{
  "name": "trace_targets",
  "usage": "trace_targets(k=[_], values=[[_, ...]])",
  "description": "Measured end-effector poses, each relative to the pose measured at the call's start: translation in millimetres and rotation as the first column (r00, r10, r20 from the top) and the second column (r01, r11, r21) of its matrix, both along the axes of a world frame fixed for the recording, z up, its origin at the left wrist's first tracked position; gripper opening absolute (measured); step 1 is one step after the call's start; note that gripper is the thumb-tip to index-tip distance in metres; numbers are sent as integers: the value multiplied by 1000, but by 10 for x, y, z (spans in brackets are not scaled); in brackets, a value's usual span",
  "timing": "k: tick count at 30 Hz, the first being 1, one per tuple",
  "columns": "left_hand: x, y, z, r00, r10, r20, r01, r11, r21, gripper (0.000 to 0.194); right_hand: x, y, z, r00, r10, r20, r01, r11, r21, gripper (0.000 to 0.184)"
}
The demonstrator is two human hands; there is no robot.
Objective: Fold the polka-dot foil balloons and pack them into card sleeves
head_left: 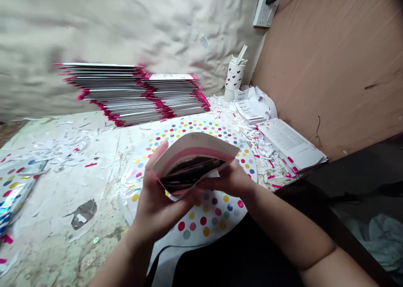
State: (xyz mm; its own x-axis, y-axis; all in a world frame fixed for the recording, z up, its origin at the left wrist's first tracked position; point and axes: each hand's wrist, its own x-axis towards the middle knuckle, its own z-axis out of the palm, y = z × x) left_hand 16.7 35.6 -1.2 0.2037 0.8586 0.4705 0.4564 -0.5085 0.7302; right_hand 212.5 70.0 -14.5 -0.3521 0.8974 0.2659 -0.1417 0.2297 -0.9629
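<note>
Both hands hold a flat pink-and-white packet [193, 161] open at its mouth, above a round stack of polka-dot paper plates [217, 213]. My left hand [157, 209] grips the packet's left end, fingers curled around it. My right hand [231, 180] pinches the right end. Dark contents show inside the packet's opening.
A tall pile of pink-edged flat packets [135, 94] lies at the back. A heart-patterned cup [234, 77] stands by the wall near paper labels [252, 106]. A printed stack [292, 146] sits right. Paper scraps [63, 144] litter the table; a dotted foil pack [14, 186] is at left.
</note>
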Motion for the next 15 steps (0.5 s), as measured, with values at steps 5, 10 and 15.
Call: trace_targets(k=[5, 10, 15], values=[[58, -11, 129, 957, 51, 285, 27, 965, -262, 54, 63, 5, 106, 1000, -1, 24, 1, 1000, -17, 40], [-93, 0, 9, 923, 161, 350, 28, 878, -478, 25, 135, 176, 175, 998, 60, -7, -61, 989, -134, 29], [-121, 98, -328, 893, 105, 438, 280, 633, -722, 25, 128, 409, -76, 904, -94, 418, 153, 982, -108, 41]])
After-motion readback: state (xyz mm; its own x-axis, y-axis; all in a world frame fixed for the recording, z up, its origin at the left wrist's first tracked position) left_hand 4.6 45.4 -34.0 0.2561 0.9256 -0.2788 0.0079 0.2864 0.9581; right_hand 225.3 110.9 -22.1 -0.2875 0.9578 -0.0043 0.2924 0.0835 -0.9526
